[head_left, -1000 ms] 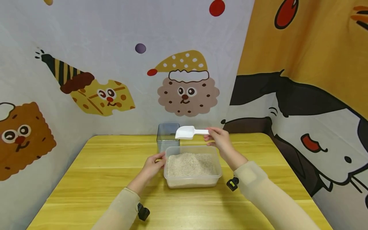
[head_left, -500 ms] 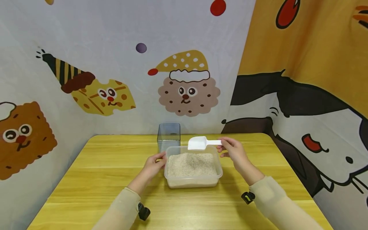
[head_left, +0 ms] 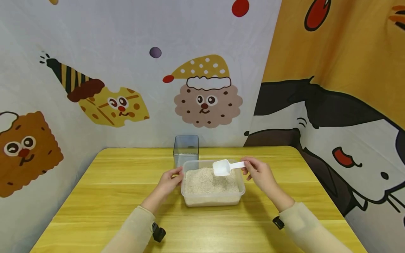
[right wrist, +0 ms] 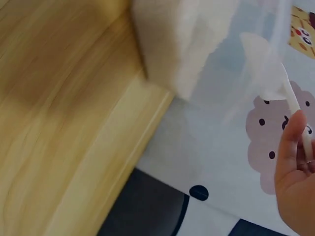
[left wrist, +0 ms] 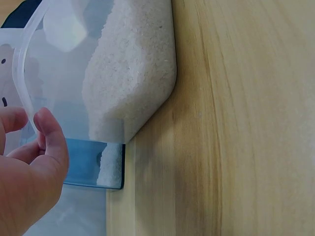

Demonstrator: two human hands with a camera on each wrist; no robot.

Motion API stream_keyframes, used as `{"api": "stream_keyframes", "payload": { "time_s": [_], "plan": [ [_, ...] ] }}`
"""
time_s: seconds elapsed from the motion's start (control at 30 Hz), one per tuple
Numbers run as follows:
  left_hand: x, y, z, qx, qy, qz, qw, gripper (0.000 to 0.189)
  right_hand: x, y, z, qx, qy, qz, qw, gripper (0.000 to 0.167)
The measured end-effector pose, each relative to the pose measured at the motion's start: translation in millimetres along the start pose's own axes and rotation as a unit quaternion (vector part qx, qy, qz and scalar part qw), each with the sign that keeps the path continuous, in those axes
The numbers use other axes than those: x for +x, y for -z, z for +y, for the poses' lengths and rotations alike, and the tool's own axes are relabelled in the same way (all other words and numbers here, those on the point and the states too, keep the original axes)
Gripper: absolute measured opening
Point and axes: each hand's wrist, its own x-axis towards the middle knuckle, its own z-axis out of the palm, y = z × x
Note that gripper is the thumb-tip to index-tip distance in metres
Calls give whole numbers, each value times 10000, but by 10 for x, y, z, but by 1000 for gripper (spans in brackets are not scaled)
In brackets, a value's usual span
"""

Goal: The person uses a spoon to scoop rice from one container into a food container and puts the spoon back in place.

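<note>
A clear plastic container (head_left: 186, 201) stands mid-table, holding a bed of rice (head_left: 202, 181). My left hand (head_left: 168, 182) pinches its rim at the left corner; in the left wrist view the thumb (left wrist: 51, 130) and a finger lie on either side of the rim. With my right hand (head_left: 260, 174) I grip the handle of a white plastic scoop (head_left: 222, 168), its bowl held over the right part of the rice. Seen from the right wrist, the scoop (right wrist: 261, 59) shows through the container's cloudy wall.
Behind the clear container, at its back left, stands a blue-tinted see-through bin (head_left: 186, 146) with some white grains (left wrist: 112, 167) in it. A wood-grain table (head_left: 126, 175) carries both. Cartoon-printed cloth (head_left: 126, 42) hangs along the table's back and sides.
The scoop has moved right and down, from beside the blue bin to above the rice, and its bowl has turned. My left hand stays at the container's rim.
</note>
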Motion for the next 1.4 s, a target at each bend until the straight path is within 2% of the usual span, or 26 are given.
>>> {"api": "stream_keyframes", "payload": {
  "time_s": [0.07, 0.13, 0.17, 0.27, 0.33, 0.37, 0.43, 0.5, 0.6, 0.77, 0.97, 1.03, 1.1, 1.17, 1.27, 1.33, 1.4],
  "plan": [
    [9, -1, -2, -4, -13, 0, 10000, 42, -35, 2, 14, -699, 626, 43, 9956, 22],
    [14, -1, -3, -17, -8, 4, 10000, 42, -67, 6, 28, -1411, 1372, 107, 9804, 18],
    [13, 0, -1, -19, -4, 6, 10000, 42, -78, 8, 38, -1730, 1788, 147, 9685, 18],
    [13, 7, -2, -3, -2, 5, 10000, 42, -91, 12, 67, -2428, 3005, 172, 9222, 23],
    [10, 14, 1, -15, 11, 13, 10000, 42, -83, 12, 83, -2714, 3605, 107, 8923, 22],
    [8, 17, 3, -10, 14, 12, 10000, 42, -75, 9, 85, -2800, 3817, 51, 8809, 20],
    [5, 22, 8, 5, 11, 13, 10000, 43, -59, 2, 75, -2940, 4048, -83, 8658, 19],
    [3, 24, 12, -16, 22, 6, 10000, 43, -44, -4, 55, -3082, 4154, -169, 8557, 21],
    [3, 17, 13, -53, 20, -7, 10000, 43, -28, -12, 7, -3212, 4186, -301, 8489, 21],
    [-1, 1, 8, -80, -6, 7, 10000, 42, -9, -24, -44, -3497, 4182, -437, 8372, 33],
    [7, -2, -12, -78, -19, 21, 10000, 41, -25, -26, -59, -3971, 4088, -563, 8197, 31],
    [9, 0, -16, -71, -27, 13, 10000, 41, -38, -29, -68, -3969, 4016, -584, 8233, 29],
    [9, 1, -17, -64, -21, 15, 10000, 41, -54, -34, -84, -3829, 3848, -620, 8376, 26],
    [7, 2, -15, -61, -13, 18, 10000, 41, -71, -39, -110, -3617, 3526, -661, 8605, 21],
    [1, 1, -4, -64, -20, 23, 10000, 42, -88, -44, -149, -3294, 2838, -689, 8979, 15],
    [-1, -1, 0, -70, -22, 23, 10000, 42, -92, -45, -169, -3156, 2346, -691, 9168, 13],
    [-4, -3, 1, -51, -39, 23, 10000, 42, -94, -42, -185, -3017, 1910, -687, 9315, 14]
  ]
}}
